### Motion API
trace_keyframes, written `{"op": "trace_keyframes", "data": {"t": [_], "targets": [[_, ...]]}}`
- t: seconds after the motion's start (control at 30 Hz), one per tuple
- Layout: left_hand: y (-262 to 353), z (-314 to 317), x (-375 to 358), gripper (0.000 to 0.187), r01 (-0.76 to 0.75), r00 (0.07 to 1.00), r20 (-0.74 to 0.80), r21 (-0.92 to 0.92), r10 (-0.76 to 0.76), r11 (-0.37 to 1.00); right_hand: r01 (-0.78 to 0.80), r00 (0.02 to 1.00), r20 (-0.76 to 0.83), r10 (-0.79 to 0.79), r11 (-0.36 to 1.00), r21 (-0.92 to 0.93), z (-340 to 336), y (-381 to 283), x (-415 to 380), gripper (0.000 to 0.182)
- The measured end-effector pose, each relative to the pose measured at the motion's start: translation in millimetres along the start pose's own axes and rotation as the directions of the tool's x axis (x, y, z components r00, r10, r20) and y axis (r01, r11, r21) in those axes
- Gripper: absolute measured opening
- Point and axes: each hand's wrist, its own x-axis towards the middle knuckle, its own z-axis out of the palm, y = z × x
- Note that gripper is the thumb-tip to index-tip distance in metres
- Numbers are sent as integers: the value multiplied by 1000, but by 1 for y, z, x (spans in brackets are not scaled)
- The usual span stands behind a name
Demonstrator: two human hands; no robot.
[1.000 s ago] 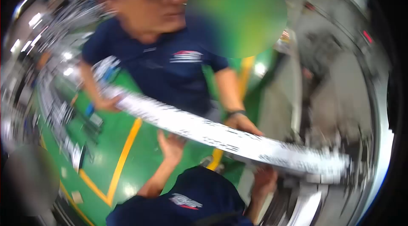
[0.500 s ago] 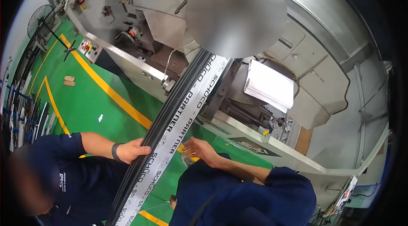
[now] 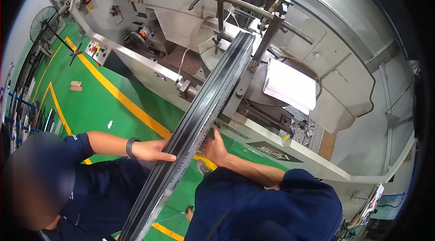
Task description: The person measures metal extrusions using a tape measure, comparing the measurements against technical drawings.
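Note:
A long black profile with printed protective film along its side runs from the bottom of the view up onto the machine. My right hand is beside its right edge, thumb raised and apart from the fingers, fingertips right at the filmed side. A co-worker's hand with a dark wristband lies on the profile from the left, thumb on top. Low at the edge of my navy shirt shows a small skin-toned bit, perhaps my left hand; its grip is hidden.
The saw machine has a clamp post near the profile's far end and white papers to the right. A control panel stands at its left. A co-worker is close on the left. Yellow lines mark the green floor.
The profile has turned so its dark grooved face shows more and the printed film less. My right hand has come up to its edge. The co-worker's hand has shifted right with it.

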Motion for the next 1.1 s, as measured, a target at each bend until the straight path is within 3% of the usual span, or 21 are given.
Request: {"op": "trace_keyframes", "data": {"t": [0.1,0.23,0.37,0.4,0.73,0.83,0.87,0.93,1.03,1.1], "targets": [[9,-9,5,83,-16,999,49,67,12,998,58,977,189,-97,977,204,1,-7,23,101],[17,-18,8,83,-33,996,88,112,23,993,89,992,58,-116,932,353,4,-17,37,99],[24,-27,10,84,-56,993,114,136,40,989,112,992,-6,-125,867,486,-7,-14,56,83],[25,-27,11,85,-58,992,118,148,41,987,122,993,-60,-107,853,508,-4,-14,55,78],[28,-23,24,86,-65,986,165,246,25,967,110,992,0,-127,860,497,-8,-11,42,82],[-19,-14,37,78,-259,966,53,163,253,952,113,993,-17,-120,873,474,-9,-13,41,82],[-33,-16,44,78,-269,963,40,111,266,957,112,993,-18,-117,878,465,-13,-14,48,82],[-46,-17,53,77,-178,981,64,-52,181,983,107,994,-35,-103,862,496,-18,-16,56,78],[-59,-18,58,77,-8,990,134,-319,53,948,69,981,119,-153,851,520,-32,-15,67,70],[-69,-15,59,76,87,984,180,-496,4,864,92,989,53,-138,858,505,-26,-16,61,58]]}}
